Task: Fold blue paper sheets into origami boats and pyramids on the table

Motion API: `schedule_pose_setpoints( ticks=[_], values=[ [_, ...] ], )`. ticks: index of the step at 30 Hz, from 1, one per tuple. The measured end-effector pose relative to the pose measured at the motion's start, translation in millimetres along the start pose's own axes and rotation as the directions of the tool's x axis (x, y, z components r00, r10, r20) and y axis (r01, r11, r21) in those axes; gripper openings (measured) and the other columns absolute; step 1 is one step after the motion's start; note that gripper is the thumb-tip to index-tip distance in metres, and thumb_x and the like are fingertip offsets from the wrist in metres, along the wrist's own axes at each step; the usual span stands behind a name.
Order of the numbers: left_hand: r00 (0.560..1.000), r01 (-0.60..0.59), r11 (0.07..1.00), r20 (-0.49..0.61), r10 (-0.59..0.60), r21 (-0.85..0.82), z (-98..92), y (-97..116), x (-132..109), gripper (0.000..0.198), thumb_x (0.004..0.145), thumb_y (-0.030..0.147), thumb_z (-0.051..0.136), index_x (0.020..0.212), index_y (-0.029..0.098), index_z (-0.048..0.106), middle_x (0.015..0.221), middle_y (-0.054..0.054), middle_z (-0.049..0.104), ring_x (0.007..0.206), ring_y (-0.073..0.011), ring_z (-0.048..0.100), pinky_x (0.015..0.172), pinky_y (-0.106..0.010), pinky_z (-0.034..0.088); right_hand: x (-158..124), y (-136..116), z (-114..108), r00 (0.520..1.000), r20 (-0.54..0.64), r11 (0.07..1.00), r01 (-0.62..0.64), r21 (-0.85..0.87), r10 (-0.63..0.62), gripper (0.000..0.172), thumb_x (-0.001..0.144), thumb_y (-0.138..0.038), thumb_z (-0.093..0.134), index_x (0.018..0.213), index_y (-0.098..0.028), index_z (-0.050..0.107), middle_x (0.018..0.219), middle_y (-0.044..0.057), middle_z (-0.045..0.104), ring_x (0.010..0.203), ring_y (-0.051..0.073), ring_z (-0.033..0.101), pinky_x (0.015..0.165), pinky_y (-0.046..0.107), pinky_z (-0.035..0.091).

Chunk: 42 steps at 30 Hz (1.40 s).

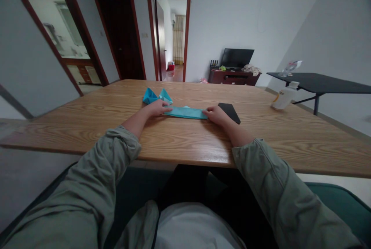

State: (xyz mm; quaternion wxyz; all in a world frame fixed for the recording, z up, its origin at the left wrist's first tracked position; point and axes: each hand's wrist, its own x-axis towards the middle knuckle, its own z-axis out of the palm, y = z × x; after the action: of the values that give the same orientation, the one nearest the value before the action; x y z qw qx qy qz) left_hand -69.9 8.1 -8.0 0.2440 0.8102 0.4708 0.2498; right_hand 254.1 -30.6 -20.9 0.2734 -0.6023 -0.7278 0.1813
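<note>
A light blue folded paper strip (pixel 186 112) stretches sideways just above or on the table, between my two hands. My left hand (pixel 158 108) pinches its left end, thumb and fingers closed on the paper. At the right end, my right hand (pixel 216 114) grips it the same way. Behind my left hand stand two folded paper shapes: a darker blue one (pixel 150 96) and a lighter blue one (pixel 165 96). A small pale corner of paper shows behind the strip's middle. Right beside my right hand lies a black phone-like slab (pixel 229 112), partly covered by the hand.
The wooden table (pixel 179 144) spreads wide before me. On its right side stands a whitish plastic bottle (pixel 285 96). Beyond is a black folding table (pixel 321 81) with a clear bottle (pixel 290 68) on it. A television (pixel 237 58) sits on a dark cabinet by the wall.
</note>
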Motion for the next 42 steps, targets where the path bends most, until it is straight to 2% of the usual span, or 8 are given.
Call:
schedule_pose_setpoints(
  ticks=[4, 6, 10, 17, 22, 28, 35, 42],
  values=[
    [1.000, 0.003, 0.994, 0.027, -0.006, 0.106, -0.6, -2.9, 3.0, 0.033, 0.071, 0.046, 0.067, 0.059, 0.016, 0.059, 0.053, 0.002, 0.052, 0.050, -0.0108, 0.044, 0.048, -0.025, 0.029, 2.1, 2.6, 2.4, 0.999, -0.030, 0.997, 0.036, -0.064, -0.038, 0.026, 0.083, -0.035, 0.056, 0.070, -0.013, 0.064, 0.057, -0.001, 0.054, 0.056, 0.010, 0.045, 0.053, 0.023, 0.033],
    [0.999, 0.006, 0.996, 0.044, -0.010, 0.094, 0.9, -5.4, 4.1, 0.027, 0.071, 0.042, 0.068, 0.072, 0.016, 0.062, 0.059, 0.002, 0.055, 0.052, -0.0109, 0.047, 0.049, -0.024, 0.032, 3.3, 4.6, 4.7, 0.996, -0.067, 0.999, 0.050, -0.020, -0.051, 0.019, 0.080, -0.030, 0.060, 0.087, -0.014, 0.066, 0.070, 0.001, 0.061, 0.060, 0.011, 0.050, 0.056, 0.021, 0.036],
    [0.998, 0.061, 0.998, 0.024, -0.060, -0.030, 5.6, -10.1, 4.7, 0.041, 0.068, 0.035, 0.073, 0.101, 0.019, 0.054, 0.069, 0.004, 0.057, 0.053, -0.0109, 0.054, 0.049, -0.022, 0.037, 3.1, 5.5, 7.4, 0.994, -0.113, 0.998, 0.014, 0.064, -0.007, 0.035, 0.076, -0.026, 0.067, 0.108, -0.016, 0.058, 0.082, 0.002, 0.063, 0.063, 0.010, 0.054, 0.059, 0.020, 0.041],
    [0.998, 0.051, 0.999, 0.037, -0.051, 0.004, 6.0, -11.3, 7.3, 0.042, 0.064, 0.038, 0.078, 0.088, 0.018, 0.051, 0.071, 0.002, 0.057, 0.054, -0.0101, 0.052, 0.048, -0.022, 0.037, 2.5, 3.8, 7.7, 0.994, -0.107, 0.995, 0.013, 0.095, -0.003, 0.031, 0.076, -0.026, 0.068, 0.101, -0.016, 0.054, 0.077, 0.000, 0.061, 0.062, 0.009, 0.053, 0.057, 0.019, 0.042],
    [0.997, 0.073, 0.997, 0.038, -0.074, 0.030, 5.3, -8.9, 6.5, 0.040, 0.065, 0.038, 0.077, 0.091, 0.017, 0.055, 0.073, 0.001, 0.059, 0.057, -0.0112, 0.053, 0.051, -0.022, 0.038, 2.4, 4.2, 7.7, 0.995, -0.100, 0.993, 0.018, 0.120, -0.006, 0.029, 0.078, -0.027, 0.066, 0.102, -0.017, 0.054, 0.077, 0.000, 0.061, 0.059, 0.009, 0.053, 0.054, 0.020, 0.041],
    [0.994, 0.111, 0.993, 0.015, -0.111, -0.051, 8.0, -9.7, 4.5, 0.042, 0.066, 0.031, 0.076, 0.093, 0.021, 0.046, 0.073, 0.003, 0.058, 0.055, -0.0104, 0.053, 0.049, -0.022, 0.038, 1.8, 6.5, 8.3, 0.991, -0.132, 0.984, 0.030, 0.173, -0.007, 0.033, 0.078, -0.029, 0.064, 0.106, -0.021, 0.048, 0.078, -0.002, 0.060, 0.052, 0.008, 0.050, 0.049, 0.019, 0.039],
    [1.000, 0.009, 0.999, 0.001, -0.009, 0.051, 5.4, -11.1, 7.0, 0.035, 0.061, 0.034, 0.076, 0.078, 0.019, 0.050, 0.071, 0.002, 0.056, 0.061, -0.0121, 0.051, 0.053, -0.023, 0.036, 2.2, 5.7, 8.6, 0.982, -0.171, 0.996, 0.086, 0.022, -0.081, 0.022, 0.076, -0.028, 0.067, 0.091, -0.019, 0.055, 0.084, 0.002, 0.061, 0.064, 0.010, 0.054, 0.060, 0.022, 0.042],
    [0.997, 0.047, 0.998, 0.052, -0.050, 0.043, 5.8, -13.6, 9.4, 0.036, 0.059, 0.040, 0.075, 0.081, 0.016, 0.059, 0.077, -0.002, 0.063, 0.067, -0.0146, 0.056, 0.058, -0.026, 0.041, 2.6, 2.1, 7.8, 0.989, -0.143, 0.999, 0.032, -0.018, -0.035, 0.025, 0.077, -0.030, 0.068, 0.096, -0.015, 0.059, 0.087, 0.006, 0.064, 0.070, 0.013, 0.056, 0.064, 0.023, 0.044]
  ],
)
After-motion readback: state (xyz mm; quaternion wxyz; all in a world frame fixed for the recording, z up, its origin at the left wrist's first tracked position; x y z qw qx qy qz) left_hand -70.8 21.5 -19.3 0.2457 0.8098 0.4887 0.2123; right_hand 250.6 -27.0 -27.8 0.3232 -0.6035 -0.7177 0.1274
